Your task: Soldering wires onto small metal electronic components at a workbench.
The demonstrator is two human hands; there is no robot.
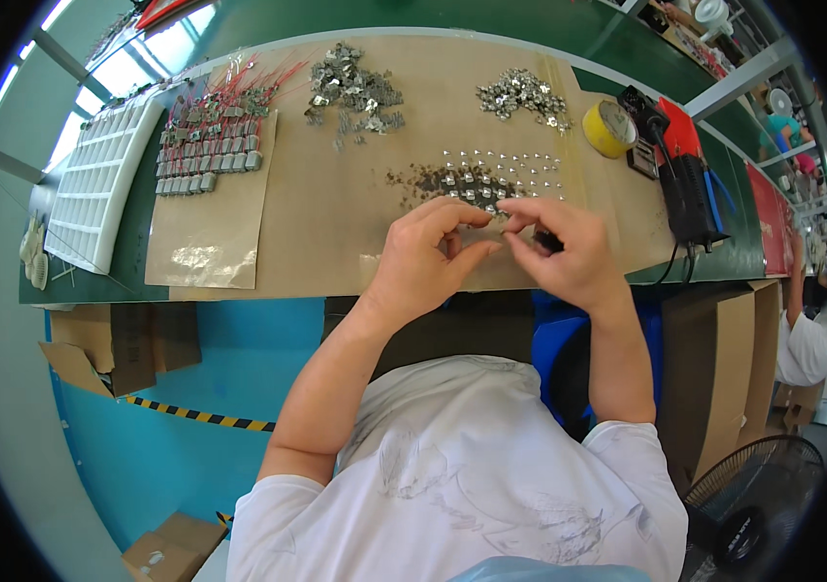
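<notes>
My left hand (428,247) and my right hand (569,247) meet over the near edge of the bench, thumbs and forefingers curled toward each other. Whatever sits between their fingertips is too small to name. Just beyond the fingers lies a spread of tiny dark brown parts (418,182). Small shiny metal pieces (530,167) stand in rows beside and among them. Farther off are a heap of bent metal clips (520,95) and a larger heap of grey metal parts (350,87).
Small grey motors with red wires (210,155) line up on brown card at left, beside a white compartment tray (103,189). At right are a yellow tape roll (610,129) and a black soldering station (693,199). Cardboard boxes (724,378) and a fan (753,509) stand below.
</notes>
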